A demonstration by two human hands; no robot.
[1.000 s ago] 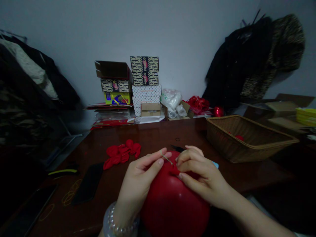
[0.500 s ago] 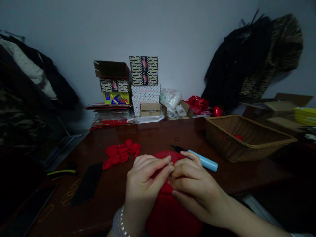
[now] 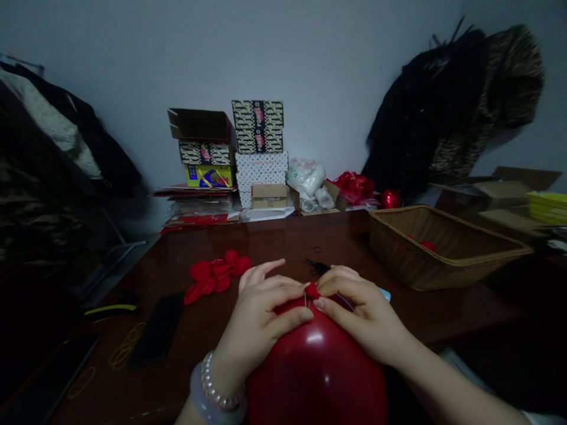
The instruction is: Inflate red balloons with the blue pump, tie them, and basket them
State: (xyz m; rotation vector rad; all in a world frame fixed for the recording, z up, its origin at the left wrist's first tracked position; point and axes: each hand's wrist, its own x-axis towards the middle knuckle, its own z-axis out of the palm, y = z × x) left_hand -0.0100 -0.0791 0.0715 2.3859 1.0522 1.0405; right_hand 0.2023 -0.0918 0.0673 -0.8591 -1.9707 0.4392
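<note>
A red inflated balloon (image 3: 316, 372) is in front of me at the table's near edge, its knotted or twisted neck (image 3: 312, 290) pointing up. My right hand (image 3: 365, 310) pinches that neck between thumb and forefinger. On the other side of the neck is my left hand (image 3: 270, 310), with a thin pale rubber band (image 3: 305, 299) stretched between its thumb and forefinger. The remaining left fingers are lifted away. Behind my right hand lies a light blue cylinder (image 3: 386, 293), mostly hidden, near a black pointed tip (image 3: 315, 265).
Several deflated red balloons (image 3: 217, 273) lie left of my hands. Farther left are a black phone (image 3: 158, 327), loose rubber bands (image 3: 126, 348) and a yellow-edged cutter-like tool (image 3: 110, 309). A wicker basket (image 3: 447, 268) stands at the right. Stacked boxes (image 3: 261, 168) line the wall.
The balloon has come up and looks larger and shinier in view. My left hand's fingers have spread apart, stretching the band, while my right fingers now pinch the neck. The blue cylinder is more covered.
</note>
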